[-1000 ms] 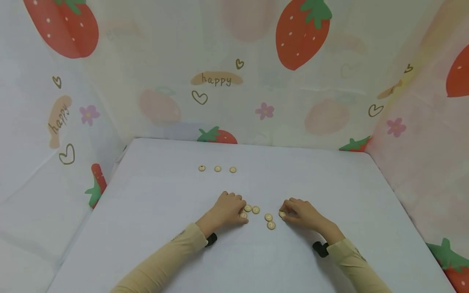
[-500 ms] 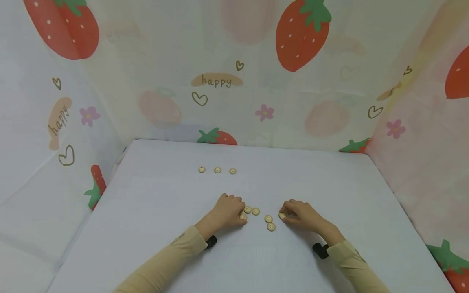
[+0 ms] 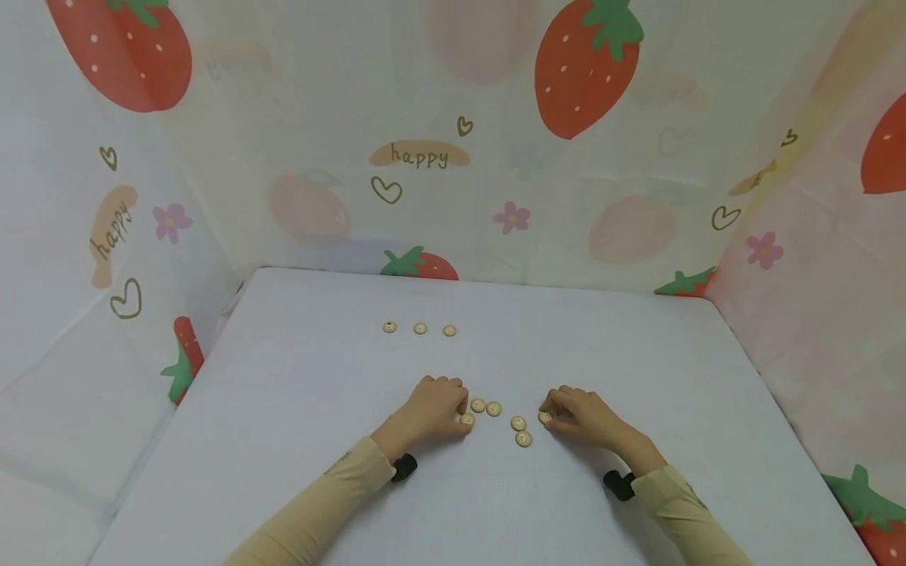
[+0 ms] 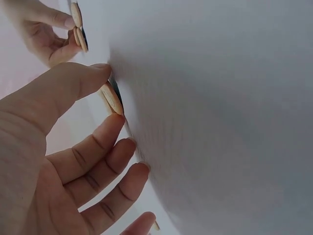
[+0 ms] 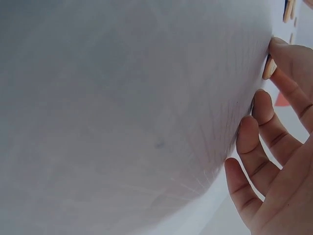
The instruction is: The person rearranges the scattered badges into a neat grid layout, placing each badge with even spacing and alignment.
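My left hand (image 3: 432,410) pinches a small round wooden disc (image 3: 467,419) between thumb and forefinger, low over the white table. In the left wrist view this disc (image 4: 112,98) is seen edge-on, pale wood with a dark underside. My right hand (image 3: 582,413) holds another wooden disc (image 3: 545,417) at its edges with thumb and forefinger, at the table surface. Between the hands lie two touching discs (image 3: 493,409), just right of the left fingertips. Another touching pair (image 3: 521,431) lies nearer the right hand. The discs' faces bear a mark too small to read.
Farther back, three more discs (image 3: 421,328) lie spaced out in a row. The white-covered table (image 3: 602,338) meets cloth walls (image 3: 318,118) printed with strawberries at the back and sides. A black camera (image 3: 619,484) is strapped under each wrist.
My left hand has shifted slightly left with its disc, widening the gap to the neighbouring pair. The right hand and the other discs have stayed put.
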{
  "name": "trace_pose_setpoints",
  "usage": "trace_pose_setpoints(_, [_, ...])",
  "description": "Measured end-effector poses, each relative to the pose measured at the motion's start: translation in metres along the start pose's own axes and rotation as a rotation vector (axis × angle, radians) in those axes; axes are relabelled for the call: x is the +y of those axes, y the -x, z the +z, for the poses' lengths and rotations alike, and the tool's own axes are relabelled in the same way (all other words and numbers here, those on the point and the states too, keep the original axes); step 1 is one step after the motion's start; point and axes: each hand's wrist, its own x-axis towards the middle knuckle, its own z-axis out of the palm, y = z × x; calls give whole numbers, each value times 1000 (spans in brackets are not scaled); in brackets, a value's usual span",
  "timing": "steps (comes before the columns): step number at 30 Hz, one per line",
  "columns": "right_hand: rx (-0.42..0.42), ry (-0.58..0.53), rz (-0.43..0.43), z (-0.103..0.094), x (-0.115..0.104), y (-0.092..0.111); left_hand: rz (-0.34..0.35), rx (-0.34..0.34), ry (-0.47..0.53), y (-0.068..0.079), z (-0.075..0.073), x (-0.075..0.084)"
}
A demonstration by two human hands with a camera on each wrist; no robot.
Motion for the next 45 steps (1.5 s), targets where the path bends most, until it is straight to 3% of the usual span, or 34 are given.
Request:
trace_pose_setpoints(11, [4,-2,-1,1,2,0,15,-7,52,0,1,-9])
trace_pose_setpoints(32, [-1,-1,0,3,5,-1,-32,58,80,-10,-6,-31])
trace_pose_setpoints(45, [1,-10,-2,2,4,0,-83,86,86,-23,-6,-46])
